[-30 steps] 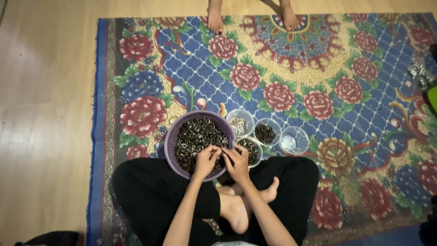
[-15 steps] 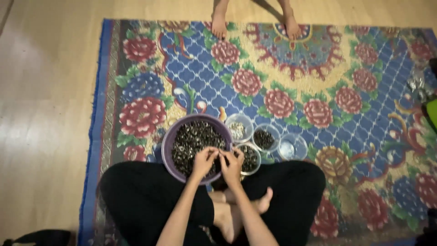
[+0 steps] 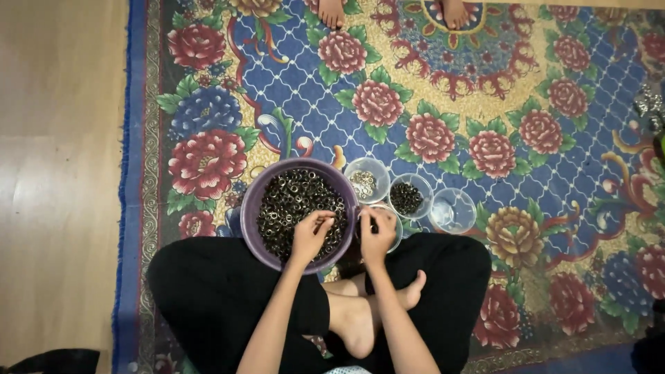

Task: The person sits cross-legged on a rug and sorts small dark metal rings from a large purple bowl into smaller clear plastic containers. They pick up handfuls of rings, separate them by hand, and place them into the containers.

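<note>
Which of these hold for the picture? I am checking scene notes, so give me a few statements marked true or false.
1. The purple bowl holds many small dark rings. True.
2. The left hand is over the purple bowl. True.
3. The bowl stands on bare wooden floor. False: it stands on the floral rug, by the person's crossed legs.
4. All the small clear cups hold dark pieces. False: the rightmost clear cup looks empty, while the middle cup holds dark pieces.
5. Another person's bare feet show at the rug's far edge. True.
</note>
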